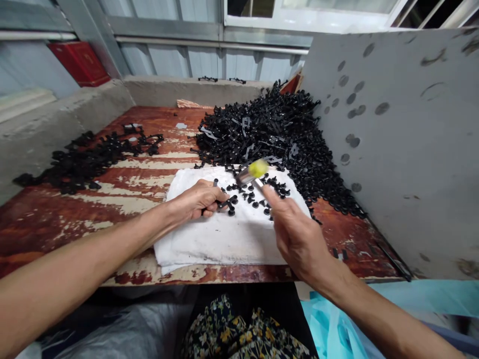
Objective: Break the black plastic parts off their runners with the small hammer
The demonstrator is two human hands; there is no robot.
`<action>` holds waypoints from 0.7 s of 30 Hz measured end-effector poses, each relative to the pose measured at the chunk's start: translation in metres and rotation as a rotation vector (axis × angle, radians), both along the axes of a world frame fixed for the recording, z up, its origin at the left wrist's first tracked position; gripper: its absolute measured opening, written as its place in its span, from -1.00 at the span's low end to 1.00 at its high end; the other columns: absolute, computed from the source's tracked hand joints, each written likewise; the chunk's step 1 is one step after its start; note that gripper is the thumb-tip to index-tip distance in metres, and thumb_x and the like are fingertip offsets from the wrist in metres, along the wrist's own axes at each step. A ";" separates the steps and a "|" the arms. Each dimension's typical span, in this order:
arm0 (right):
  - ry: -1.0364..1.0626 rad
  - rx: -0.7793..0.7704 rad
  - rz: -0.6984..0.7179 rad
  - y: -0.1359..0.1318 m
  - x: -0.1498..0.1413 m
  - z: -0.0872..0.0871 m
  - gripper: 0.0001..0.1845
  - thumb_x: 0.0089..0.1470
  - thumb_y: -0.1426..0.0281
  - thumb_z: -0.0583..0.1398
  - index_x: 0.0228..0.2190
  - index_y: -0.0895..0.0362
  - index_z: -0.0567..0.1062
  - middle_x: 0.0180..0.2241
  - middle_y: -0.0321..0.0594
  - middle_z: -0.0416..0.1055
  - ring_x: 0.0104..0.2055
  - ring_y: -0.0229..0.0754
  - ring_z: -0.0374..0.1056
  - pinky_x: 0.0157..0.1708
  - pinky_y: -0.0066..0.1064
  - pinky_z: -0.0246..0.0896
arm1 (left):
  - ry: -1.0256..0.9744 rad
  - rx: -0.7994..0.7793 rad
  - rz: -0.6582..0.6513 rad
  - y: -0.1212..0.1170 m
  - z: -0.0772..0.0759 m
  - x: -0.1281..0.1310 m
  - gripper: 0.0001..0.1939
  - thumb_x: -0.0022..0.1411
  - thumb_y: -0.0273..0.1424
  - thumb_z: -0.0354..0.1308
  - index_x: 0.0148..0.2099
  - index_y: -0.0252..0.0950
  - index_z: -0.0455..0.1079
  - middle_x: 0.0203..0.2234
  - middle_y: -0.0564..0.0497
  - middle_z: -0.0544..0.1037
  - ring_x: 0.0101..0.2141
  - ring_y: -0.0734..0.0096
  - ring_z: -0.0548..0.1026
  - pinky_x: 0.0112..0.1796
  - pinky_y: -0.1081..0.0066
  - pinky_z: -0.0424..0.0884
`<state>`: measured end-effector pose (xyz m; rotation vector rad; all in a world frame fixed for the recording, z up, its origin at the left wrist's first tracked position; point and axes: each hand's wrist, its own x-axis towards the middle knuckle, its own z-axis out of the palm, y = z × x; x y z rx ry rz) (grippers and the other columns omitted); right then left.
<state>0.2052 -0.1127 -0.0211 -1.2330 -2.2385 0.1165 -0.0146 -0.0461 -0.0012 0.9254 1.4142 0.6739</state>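
My left hand is closed, its fingers pinching a small black plastic part against the white cloth. My right hand is closed on a small tool with a yellow-green end, held above the cloth and blurred by motion. Several loose black parts lie scattered on the cloth between both hands. A big heap of black plastic parts rises just behind the cloth.
A worn red wooden board carries everything. A second, flatter pile of black parts lies far left. A grey panel walls the right side; a concrete ledge runs along the left and back. Blue plastic sheet hangs below.
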 end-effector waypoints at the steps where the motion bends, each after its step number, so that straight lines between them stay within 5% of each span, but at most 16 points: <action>1: -0.052 -0.023 0.016 0.000 0.000 0.000 -0.29 0.11 0.60 -0.02 0.27 0.03 0.22 -0.39 -0.21 0.34 -0.53 -0.22 0.24 -0.51 -0.41 0.27 | 0.001 0.003 0.005 0.000 0.000 0.000 -0.80 0.00 -0.63 0.23 -0.60 -0.38 0.35 -0.71 -0.10 0.49 -0.83 0.72 0.10 -0.80 0.63 -0.08; 6: -0.020 -0.014 -0.007 -0.002 -0.001 -0.003 -0.26 0.12 0.62 -0.05 0.31 0.03 0.13 -0.33 -0.17 0.36 -0.44 -0.18 0.31 -0.44 -0.37 0.33 | 0.019 0.010 0.025 -0.002 -0.002 0.001 -0.78 0.01 -0.63 0.23 -0.60 -0.37 0.33 -0.72 -0.09 0.49 -0.83 0.72 0.10 -0.80 0.62 -0.07; 10: -0.147 -0.106 0.013 0.002 0.001 -0.005 -0.31 0.08 0.63 -0.03 0.25 0.13 0.26 -0.36 -0.16 0.39 -0.53 -0.20 0.28 -0.49 -0.35 0.31 | 0.048 0.003 0.017 -0.002 0.002 0.004 -0.78 0.08 -0.64 0.18 -0.57 -0.37 0.32 -0.70 -0.09 0.49 -0.82 0.72 0.11 -0.80 0.63 -0.07; 14: -0.062 -0.084 -0.028 0.004 0.011 -0.007 -0.41 0.19 0.56 -0.07 0.24 0.19 0.27 -0.36 -0.12 0.43 -0.37 -0.11 0.39 -0.34 -0.27 0.36 | 0.023 -0.015 -0.012 -0.010 0.014 0.004 -0.75 0.10 -0.61 0.20 -0.56 -0.33 0.27 -0.73 0.05 0.38 -0.80 0.70 0.13 -0.80 0.65 -0.06; 21: -0.248 -0.137 -0.098 0.001 0.021 -0.007 -0.36 0.15 0.58 -0.02 0.25 0.12 0.26 -0.28 -0.08 0.48 -0.45 -0.14 0.38 -0.46 -0.33 0.30 | 0.007 -0.056 -0.108 -0.036 0.027 -0.003 -0.85 0.18 -0.50 0.16 -0.45 -0.33 0.30 -0.64 0.07 0.42 -0.80 0.72 0.12 -0.79 0.66 -0.08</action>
